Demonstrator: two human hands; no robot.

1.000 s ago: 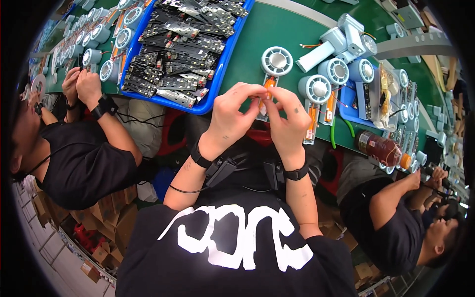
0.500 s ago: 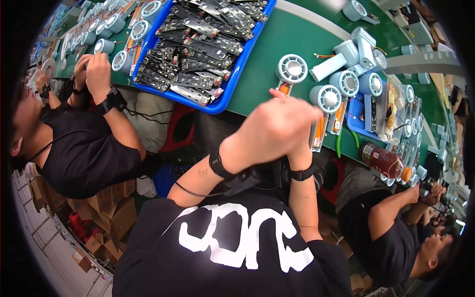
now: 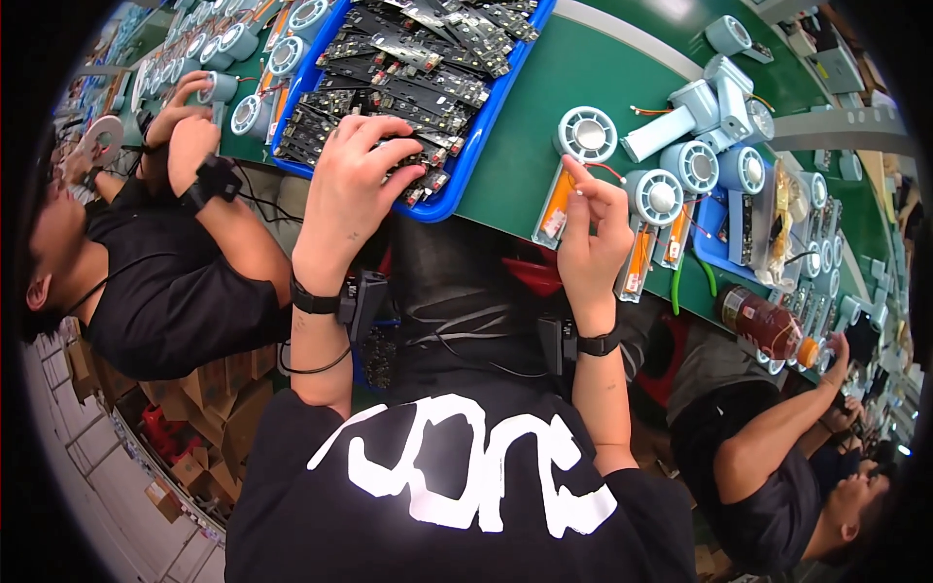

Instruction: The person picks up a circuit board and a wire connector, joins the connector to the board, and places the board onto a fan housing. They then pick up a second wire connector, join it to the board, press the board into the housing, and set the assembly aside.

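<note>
My left hand [image 3: 362, 170] reaches over the near right corner of a blue tray [image 3: 465, 155] heaped with narrow black circuit boards [image 3: 428, 95]. Its fingers are curved and apart, their tips among the boards. On the green table my right hand [image 3: 595, 238] is beside a light blue handheld fan [image 3: 587, 134] whose flat open handle shows an orange battery [image 3: 555, 209]. Thumb and fingers of that hand pinch the fan's thin red wire [image 3: 610, 172], with a small white end between them. The index finger points up toward the round fan head.
Right of my hand are several more fans [image 3: 654, 197], some with orange batteries showing, green-handled pliers [image 3: 677, 290], a blue bin [image 3: 714, 233] and a brown drink bottle [image 3: 763, 323]. Co-workers sit on both sides, a person's hand [image 3: 192, 146] at the left near rows of fans.
My hands were together over the fan. The left has moved left to the tray of boards, and the right stays by the fan, whose battery and handle now show.
</note>
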